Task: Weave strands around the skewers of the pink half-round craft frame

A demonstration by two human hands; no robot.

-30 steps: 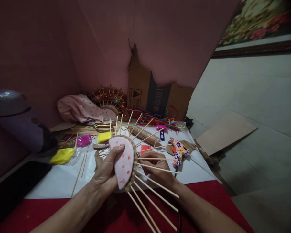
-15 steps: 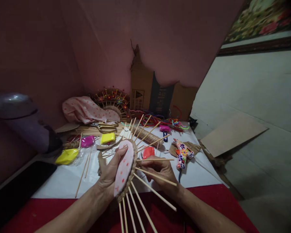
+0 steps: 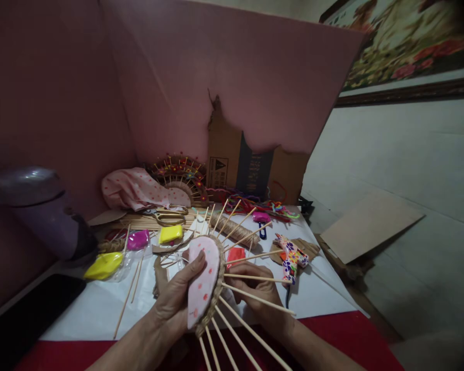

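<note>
A half-round craft piece (image 3: 205, 273), covered in pale pink cloth with red dots, is gripped in my left hand (image 3: 180, 291), the thumb pressed on its face. Braided twine (image 3: 221, 268) edges its curved rim, and several thin wooden sticks (image 3: 251, 304) fan out from there. Close to the rim on the right, the fingers of my right hand (image 3: 257, 293) are curled together behind the sticks; whatever is between them is hidden. Right of that hand lies a flower-patterned glue gun (image 3: 293, 257). A red packet (image 3: 235, 255) shows just beyond the fingers.
Behind are a twine roll (image 3: 235, 230), scissors (image 3: 166, 214), dotted cloth (image 3: 135, 188), a decorated fan-shaped piece (image 3: 181, 178) and torn cardboard (image 3: 224, 149). Yellow clay (image 3: 104, 265), a black phone-like slab (image 3: 34, 309) and a purple bottle (image 3: 42, 216) stand or lie at left.
The view has tilted upward, so the table things sit lower. The half-round piece and both hands have shifted slightly right and down in view, with the left hold unchanged.
</note>
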